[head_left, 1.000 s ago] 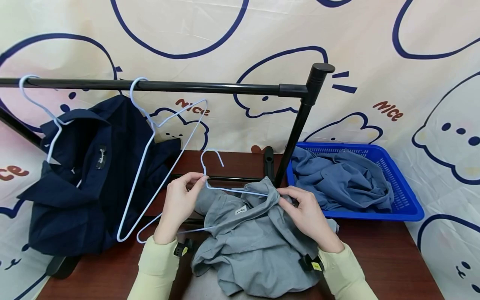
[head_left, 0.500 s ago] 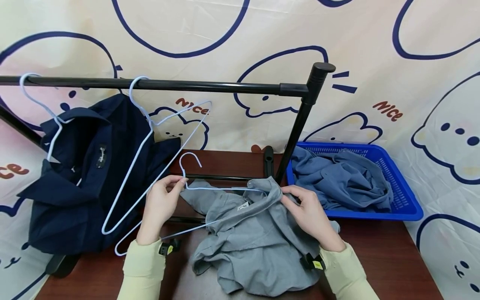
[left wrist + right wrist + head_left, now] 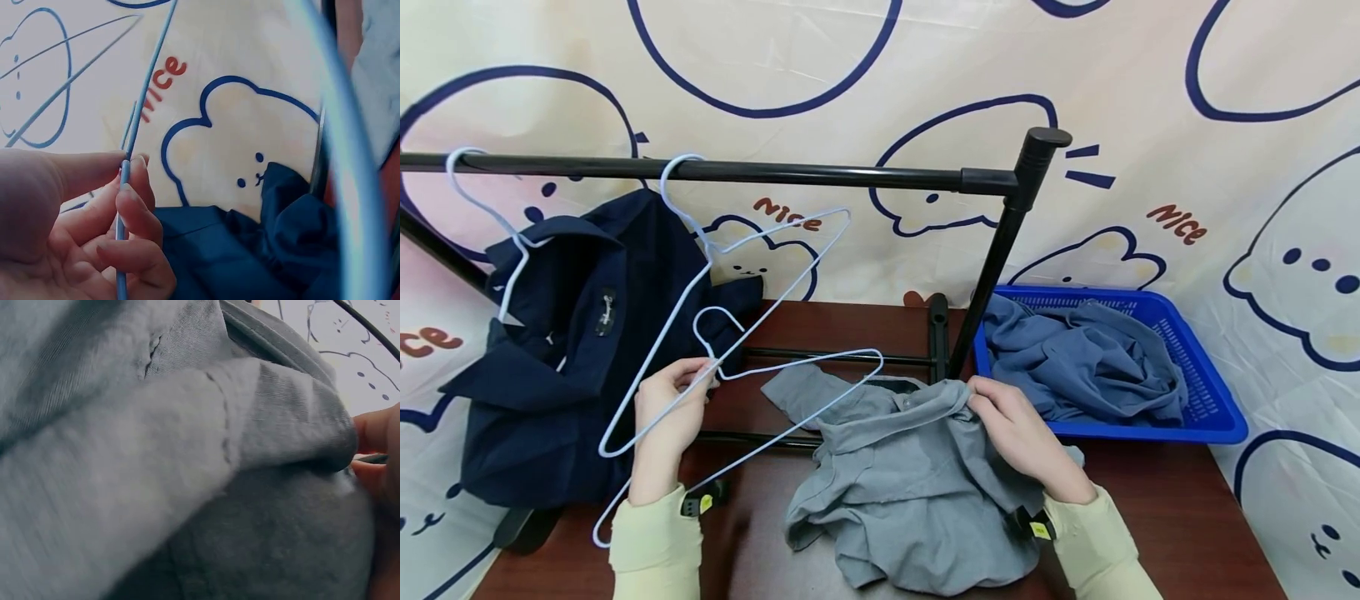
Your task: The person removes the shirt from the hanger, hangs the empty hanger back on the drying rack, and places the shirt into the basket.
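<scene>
My left hand (image 3: pixel 672 408) pinches a light-blue wire hanger (image 3: pixel 790 365) near the base of its hook, at the left of the head view. In the left wrist view, thumb and fingertips close on the hanger wire (image 3: pixel 149 84). The hanger's far end hangs just above a grey shirt (image 3: pixel 917 492), apart from its collar as far as I can see. The shirt lies crumpled on the table with its collar facing up. My right hand (image 3: pixel 1018 433) pinches the right side of the collar. Folds of the shirt (image 3: pixel 187 425) fill most of the right wrist view.
Across the back runs a black rack rail (image 3: pixel 850 173). A dark navy jacket (image 3: pixel 568 350) hangs from it at left, beside a bare hanger (image 3: pixel 662 329) that overlaps my left hand. A blue basket (image 3: pixel 1150 432) holding blue-grey cloth (image 3: pixel 1090 358) stands right of the rack post (image 3: pixel 1000 250).
My left hand has moved left, drawing the hanger out of the shirt's neck. The bare hanger on the rail has swung a little. My right hand stays at the collar.
</scene>
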### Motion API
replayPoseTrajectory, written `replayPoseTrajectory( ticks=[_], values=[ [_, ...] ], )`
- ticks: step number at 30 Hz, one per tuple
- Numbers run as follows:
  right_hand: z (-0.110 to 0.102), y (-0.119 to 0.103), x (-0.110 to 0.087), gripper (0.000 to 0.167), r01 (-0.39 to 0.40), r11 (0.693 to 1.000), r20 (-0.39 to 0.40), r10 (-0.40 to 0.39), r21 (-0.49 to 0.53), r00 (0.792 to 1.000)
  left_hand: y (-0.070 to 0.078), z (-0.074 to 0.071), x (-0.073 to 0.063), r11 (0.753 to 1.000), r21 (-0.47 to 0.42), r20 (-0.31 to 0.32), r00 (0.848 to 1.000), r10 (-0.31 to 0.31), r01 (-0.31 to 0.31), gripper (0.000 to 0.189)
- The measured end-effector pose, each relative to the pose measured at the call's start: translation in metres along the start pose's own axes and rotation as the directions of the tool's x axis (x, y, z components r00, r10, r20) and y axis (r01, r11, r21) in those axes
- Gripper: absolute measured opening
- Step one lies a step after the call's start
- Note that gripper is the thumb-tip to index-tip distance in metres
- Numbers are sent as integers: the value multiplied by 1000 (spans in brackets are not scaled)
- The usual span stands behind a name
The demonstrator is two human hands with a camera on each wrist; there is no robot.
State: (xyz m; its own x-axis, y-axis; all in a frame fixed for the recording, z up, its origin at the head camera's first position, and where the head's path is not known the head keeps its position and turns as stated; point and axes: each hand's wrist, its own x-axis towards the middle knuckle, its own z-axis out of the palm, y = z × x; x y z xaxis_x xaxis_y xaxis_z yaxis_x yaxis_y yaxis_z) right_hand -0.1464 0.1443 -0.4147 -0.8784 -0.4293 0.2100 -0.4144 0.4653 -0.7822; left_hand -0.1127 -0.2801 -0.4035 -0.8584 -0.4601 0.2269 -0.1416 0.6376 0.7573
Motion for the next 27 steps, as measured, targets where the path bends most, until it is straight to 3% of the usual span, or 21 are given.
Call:
replayPoseTrajectory(
  ticks=[5, 10, 15, 19, 23, 27],
  values=[
    [6, 1, 4, 34, -17, 989, 55, 26, -147, 998, -1, -9, -2, 999, -46, -57, 998, -27, 25, 26],
    [7, 3, 6, 10, -21, 977, 9, 23, -213, 1000, -3, -15, -4, 991, -134, -104, 994, -36, 21, 28],
    [1, -2, 6, 26, 4, 976, -64, -19, -218, 998, -7, -22, -5, 984, -176, -201, 980, 5, -41, 27],
    [-6, -13, 6, 29, 49, 976, -126, -77, -212, 989, -10, -29, -4, 982, -186, -227, 974, -6, -37, 27],
    [-14, -30, 7, 26, 122, 969, -204, -166, -215, 965, -15, -35, -4, 977, -205, -246, 969, 2, -54, 23],
    [-21, -46, 12, 28, 239, 944, -278, -298, -227, 913, -14, -39, -6, 977, -207, -265, 964, -2, -55, 26]
  ],
)
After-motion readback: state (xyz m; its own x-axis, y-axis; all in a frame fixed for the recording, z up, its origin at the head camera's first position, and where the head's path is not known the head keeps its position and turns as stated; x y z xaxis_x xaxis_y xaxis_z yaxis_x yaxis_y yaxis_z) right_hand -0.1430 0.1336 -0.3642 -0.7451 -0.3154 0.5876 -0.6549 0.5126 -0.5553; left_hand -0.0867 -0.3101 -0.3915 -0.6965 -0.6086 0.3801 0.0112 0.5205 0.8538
